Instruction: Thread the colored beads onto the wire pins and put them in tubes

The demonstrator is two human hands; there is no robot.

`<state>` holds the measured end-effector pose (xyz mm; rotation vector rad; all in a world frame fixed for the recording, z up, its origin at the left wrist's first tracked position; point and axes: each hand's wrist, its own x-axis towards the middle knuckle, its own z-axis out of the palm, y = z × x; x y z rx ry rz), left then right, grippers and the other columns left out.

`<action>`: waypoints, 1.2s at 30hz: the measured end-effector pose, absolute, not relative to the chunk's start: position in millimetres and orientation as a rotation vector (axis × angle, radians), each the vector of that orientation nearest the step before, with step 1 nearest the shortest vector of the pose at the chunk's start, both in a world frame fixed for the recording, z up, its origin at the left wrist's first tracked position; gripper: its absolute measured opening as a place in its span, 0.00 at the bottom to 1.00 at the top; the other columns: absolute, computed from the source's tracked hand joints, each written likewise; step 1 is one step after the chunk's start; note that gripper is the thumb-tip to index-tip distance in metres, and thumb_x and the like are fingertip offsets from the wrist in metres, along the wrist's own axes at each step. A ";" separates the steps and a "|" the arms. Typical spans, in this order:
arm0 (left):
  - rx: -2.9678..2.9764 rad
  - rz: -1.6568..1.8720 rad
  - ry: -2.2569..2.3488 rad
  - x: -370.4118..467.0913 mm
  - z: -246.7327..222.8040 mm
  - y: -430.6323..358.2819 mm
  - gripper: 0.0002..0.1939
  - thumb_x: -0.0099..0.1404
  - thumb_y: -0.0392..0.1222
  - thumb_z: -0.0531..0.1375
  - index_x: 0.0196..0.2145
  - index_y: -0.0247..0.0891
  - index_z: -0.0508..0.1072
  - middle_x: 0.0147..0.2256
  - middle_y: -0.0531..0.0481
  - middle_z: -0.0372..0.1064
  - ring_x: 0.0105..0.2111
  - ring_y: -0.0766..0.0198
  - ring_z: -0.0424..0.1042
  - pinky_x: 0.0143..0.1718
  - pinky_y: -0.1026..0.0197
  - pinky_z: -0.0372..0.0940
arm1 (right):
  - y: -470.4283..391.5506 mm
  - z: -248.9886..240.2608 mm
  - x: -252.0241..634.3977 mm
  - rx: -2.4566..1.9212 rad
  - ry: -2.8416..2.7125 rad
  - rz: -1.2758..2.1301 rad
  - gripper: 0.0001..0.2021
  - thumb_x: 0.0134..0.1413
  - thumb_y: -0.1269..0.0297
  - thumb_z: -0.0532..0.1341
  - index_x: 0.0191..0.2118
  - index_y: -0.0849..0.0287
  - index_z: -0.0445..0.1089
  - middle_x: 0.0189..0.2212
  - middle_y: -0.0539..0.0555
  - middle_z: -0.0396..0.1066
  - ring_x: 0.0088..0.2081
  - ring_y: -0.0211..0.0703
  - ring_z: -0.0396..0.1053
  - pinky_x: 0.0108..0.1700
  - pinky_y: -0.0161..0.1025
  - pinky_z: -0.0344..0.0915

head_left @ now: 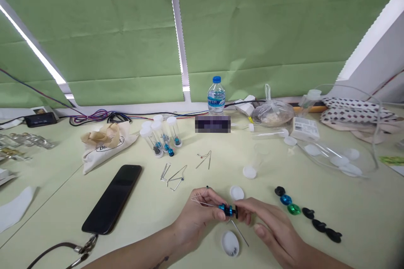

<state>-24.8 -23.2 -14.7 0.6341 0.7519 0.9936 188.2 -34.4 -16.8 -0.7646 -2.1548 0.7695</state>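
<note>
We hold a small cylindrical metal part in blue and black [227, 210] just above the pale yellow-green bench [132, 227], at its near side, with our left hand [205, 210] closed on it, thumb in front. A thin silvery wire [202, 203] runs across the fingers of that hand. Our right hand [273, 222] has its fingertips at the black disc [236, 212] on the part's right end, its thumb apart from them; we cannot tell whether those fingers grip the disc. A thin straight metal rod [242, 236] shows below the part. Near our hands lie a round white plastic cap [237, 193] and, closer to us, a shallow white plastic cap [229, 241] with tiny metal pieces in it. To the right we have a slanting row of small glossy pieces: black [279, 191], blue [285, 200] and green [294, 209], then three dark curved ones [319, 225]. Beyond our left hand are bent metal hex keys [176, 178], and behind them clear tubes with white caps [158, 134] stand upright. A black smartphone [112, 199] lies to the left, and a clear water bottle with a blue cap [216, 96] stands at the back.
</note>
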 end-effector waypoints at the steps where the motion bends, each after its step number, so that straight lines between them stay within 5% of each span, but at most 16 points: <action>1: 0.636 0.993 0.754 -24.5 -14.0 -23.2 0.11 0.40 0.27 0.72 0.23 0.32 0.77 0.23 0.47 0.76 0.25 0.64 0.72 0.32 0.62 0.64 | -34.4 -16.9 188.5 -0.773 -2.153 0.767 0.18 0.68 0.56 0.45 0.58 0.53 0.57 0.38 0.56 0.71 0.38 0.47 0.71 0.40 0.42 0.69; 36: 0.633 1.005 0.761 -25.1 -15.5 -22.0 0.11 0.40 0.30 0.73 0.23 0.33 0.76 0.23 0.48 0.76 0.24 0.65 0.72 0.31 0.63 0.64 | -33.7 -21.0 188.7 -0.792 -2.131 0.809 0.19 0.68 0.53 0.44 0.59 0.51 0.57 0.37 0.55 0.71 0.37 0.46 0.70 0.39 0.41 0.68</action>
